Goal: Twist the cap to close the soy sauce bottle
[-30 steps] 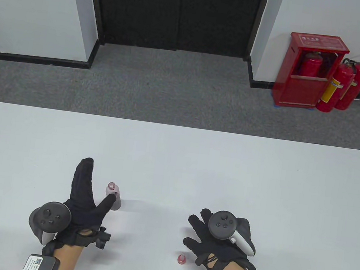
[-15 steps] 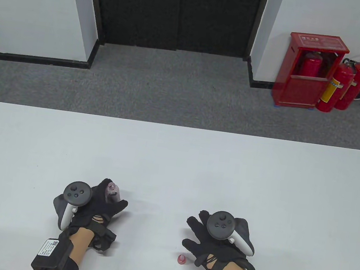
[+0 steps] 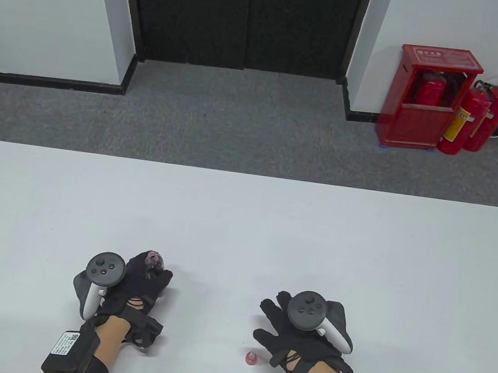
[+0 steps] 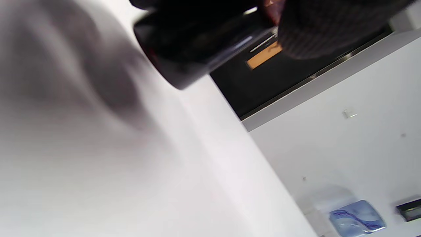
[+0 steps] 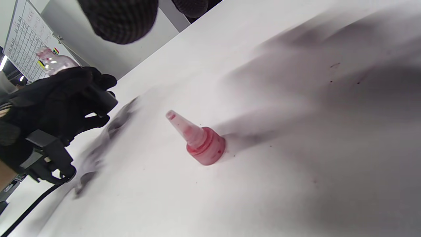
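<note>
Gripping the uncapped bottle (image 3: 154, 260), the left hand (image 3: 137, 284); cap (image 3: 251, 357) just beside the splayed right hand (image 3: 298, 335)

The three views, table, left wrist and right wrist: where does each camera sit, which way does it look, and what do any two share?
Table view: high in front, looking down at the table; both the left hand and right hand show.
Left wrist view: low, tilted, close on the dark bottle; a gloved fingertip shows.
Right wrist view: low, looking across the table at the red cap; fingertips at the top edge.
Shared: the cap and the left hand gripping the bottle appear in the table and right wrist views.
</note>
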A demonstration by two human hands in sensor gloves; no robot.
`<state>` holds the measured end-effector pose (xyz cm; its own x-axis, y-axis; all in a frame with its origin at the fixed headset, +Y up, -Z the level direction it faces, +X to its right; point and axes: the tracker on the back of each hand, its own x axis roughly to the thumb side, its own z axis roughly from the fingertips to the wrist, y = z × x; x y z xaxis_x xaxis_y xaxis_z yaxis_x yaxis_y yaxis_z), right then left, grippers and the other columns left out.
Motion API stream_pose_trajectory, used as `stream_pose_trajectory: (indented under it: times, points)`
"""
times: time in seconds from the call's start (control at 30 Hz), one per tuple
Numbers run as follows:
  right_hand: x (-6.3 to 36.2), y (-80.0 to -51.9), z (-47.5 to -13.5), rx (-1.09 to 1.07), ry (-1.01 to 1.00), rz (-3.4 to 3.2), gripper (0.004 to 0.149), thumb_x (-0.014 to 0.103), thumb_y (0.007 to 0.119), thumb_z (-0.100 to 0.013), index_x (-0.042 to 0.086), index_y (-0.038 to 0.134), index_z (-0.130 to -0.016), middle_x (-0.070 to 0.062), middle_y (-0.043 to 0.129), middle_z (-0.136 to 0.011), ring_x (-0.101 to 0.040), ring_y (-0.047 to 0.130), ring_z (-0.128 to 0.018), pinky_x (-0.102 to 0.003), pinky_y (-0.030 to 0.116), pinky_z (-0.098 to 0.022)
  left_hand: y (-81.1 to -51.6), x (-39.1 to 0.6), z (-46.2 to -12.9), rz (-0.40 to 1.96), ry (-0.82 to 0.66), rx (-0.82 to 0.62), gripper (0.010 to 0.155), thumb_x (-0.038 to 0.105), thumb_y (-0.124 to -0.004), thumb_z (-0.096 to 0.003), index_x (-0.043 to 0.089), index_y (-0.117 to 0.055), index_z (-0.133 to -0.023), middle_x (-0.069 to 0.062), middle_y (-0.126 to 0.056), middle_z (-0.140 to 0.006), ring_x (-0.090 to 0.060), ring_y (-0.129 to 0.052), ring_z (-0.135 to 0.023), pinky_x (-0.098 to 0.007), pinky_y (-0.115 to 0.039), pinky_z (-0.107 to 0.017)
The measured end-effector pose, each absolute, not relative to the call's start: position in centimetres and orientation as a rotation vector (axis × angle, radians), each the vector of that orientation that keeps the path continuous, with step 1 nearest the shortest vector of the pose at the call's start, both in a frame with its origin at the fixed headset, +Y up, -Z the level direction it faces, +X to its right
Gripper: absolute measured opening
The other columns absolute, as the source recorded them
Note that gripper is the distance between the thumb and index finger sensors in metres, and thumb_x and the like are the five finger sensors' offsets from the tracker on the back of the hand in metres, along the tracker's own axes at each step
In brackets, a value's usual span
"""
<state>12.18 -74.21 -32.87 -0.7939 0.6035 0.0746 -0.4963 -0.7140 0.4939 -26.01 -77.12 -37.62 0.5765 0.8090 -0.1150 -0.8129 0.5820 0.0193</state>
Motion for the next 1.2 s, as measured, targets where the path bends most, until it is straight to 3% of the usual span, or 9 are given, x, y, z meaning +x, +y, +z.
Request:
stream_pose_trajectory:
  times: [0.23,0.4,0.5,0.57,0.73,0.8,0.87,0.93,1.2]
  points:
    - [11.9,-74.4,-32.8,0.319,0.637,2.449,0.079,0.054,0.069,-0.045,0.027,0.038,-0.112,-0.015,0.015,-0.122,-0.049,0.015,-0.108,-0.075,0.033,-0.067,-74.4,-22.0,-35.6,0.810,-0.118,0.035,0.054,0.060,-0.088,-0.0436,0.040,-0.068,-0.089,0.011,-0.067,-0.113,-0.037,-0.065,-0.112,-0.069,-0.065,-0.066]
    - [11.6,-74.4,-32.6,0.339,0.651,2.446,0.079,0.054,0.069,-0.045,0.027,0.038,-0.112,-0.015,0.016,-0.122,-0.049,0.015,-0.108,-0.075,0.033,-0.067,-73.9,-19.0,-34.4,0.753,-0.245,-0.009,0.046,0.056,-0.094,-0.0427,0.040,-0.075,-0.082,0.013,-0.080,-0.104,-0.027,-0.095,-0.093,-0.053,-0.088,-0.052]
    - [11.4,-74.4,-32.6,0.362,0.671,2.435,0.081,0.053,0.072,-0.044,0.028,0.036,-0.112,-0.015,0.015,-0.122,-0.050,0.016,-0.108,-0.075,0.033,-0.067,-73.9,-17.4,-33.9,0.761,-0.300,-0.056,0.046,0.056,-0.094,-0.0426,0.042,-0.076,-0.083,0.015,-0.088,-0.089,-0.018,-0.105,-0.075,-0.048,-0.091,-0.045]
    - [11.2,-74.5,-32.5,0.391,0.688,2.443,0.088,0.053,0.074,-0.044,0.029,0.023,-0.111,-0.015,0.010,-0.121,-0.050,0.016,-0.108,-0.076,0.033,-0.067,-73.9,-16.8,-33.6,0.747,-0.327,-0.083,0.047,0.056,-0.095,-0.0428,0.043,-0.076,-0.084,0.015,-0.090,-0.084,-0.016,-0.107,-0.070,-0.046,-0.092,-0.042]
    - [10.7,-74.6,-32.3,0.438,0.749,2.464,0.089,0.048,0.081,-0.041,0.036,0.026,-0.110,-0.016,0.012,-0.120,-0.049,0.021,-0.107,-0.075,0.033,-0.067,-73.9,-16.0,-33.2,0.676,-0.374,-0.106,0.047,0.059,-0.095,-0.0422,0.046,-0.077,-0.083,0.018,-0.093,-0.079,-0.013,-0.110,-0.063,-0.042,-0.094,-0.036]
    - [10.2,-74.6,-32.2,0.484,0.733,2.493,0.087,0.045,0.085,-0.040,0.038,0.032,-0.109,-0.017,0.022,-0.117,-0.049,0.034,-0.102,-0.070,0.044,-0.065,-74.1,-15.9,-33.2,0.648,-0.380,-0.105,0.047,0.060,-0.095,-0.0418,0.047,-0.078,-0.083,0.019,-0.093,-0.078,-0.012,-0.110,-0.061,-0.041,-0.095,-0.033]
    - [9.4,-74.4,-32.2,0.584,0.634,2.533,0.081,0.041,0.090,-0.038,0.036,0.048,-0.106,-0.016,0.049,-0.109,-0.046,0.060,-0.089,-0.064,0.060,-0.054,-74.3,-15.7,-33.2,0.632,-0.387,-0.106,0.048,0.061,-0.095,-0.0412,0.047,-0.078,-0.084,0.019,-0.094,-0.076,-0.012,-0.111,-0.059,-0.039,-0.095,-0.030]
    - [8.7,-74.5,-32.1,0.609,0.640,2.593,0.078,0.040,0.093,-0.036,0.035,0.055,-0.104,-0.015,0.061,-0.104,-0.045,0.070,-0.081,-0.061,0.066,-0.048,-74.3,-15.6,-33.2,0.612,-0.399,-0.109,0.049,0.062,-0.095,-0.0406,0.046,-0.078,-0.084,0.020,-0.095,-0.075,-0.011,-0.112,-0.056,-0.038,-0.095,-0.027]
    - [7.0,-76.3,-31.9,0.666,0.706,2.737,0.076,0.040,0.097,-0.033,0.028,0.064,-0.100,-0.012,0.080,-0.089,-0.042,0.084,-0.063,-0.058,0.072,-0.040,-74.5,-15.4,-33.1,0.574,-0.411,-0.100,0.051,0.063,-0.095,-0.0399,0.046,-0.079,-0.085,0.020,-0.096,-0.073,-0.011,-0.113,-0.051,-0.036,-0.095,-0.022]
